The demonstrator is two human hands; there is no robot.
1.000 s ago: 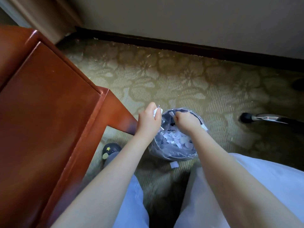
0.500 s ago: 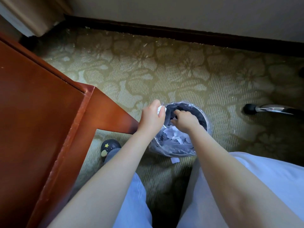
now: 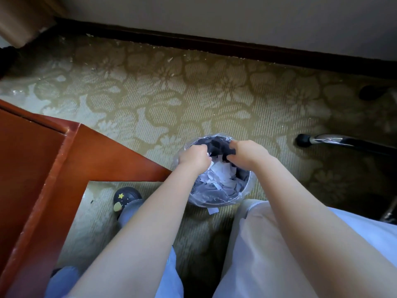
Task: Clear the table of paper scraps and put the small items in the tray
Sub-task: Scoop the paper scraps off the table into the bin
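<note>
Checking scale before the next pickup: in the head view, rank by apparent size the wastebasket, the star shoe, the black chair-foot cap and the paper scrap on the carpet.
1. wastebasket
2. star shoe
3. black chair-foot cap and paper scrap: near alike, and the cap lies farther off, so unranked.

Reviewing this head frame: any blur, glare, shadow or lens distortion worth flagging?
Head view: wide-angle bend bows the baseboard; left hand and right hand look soft over the bin; glare streaks the chrome chair leg; corners and the carpet between the legs fall into shadow; paper scraps read clearly.
</note>
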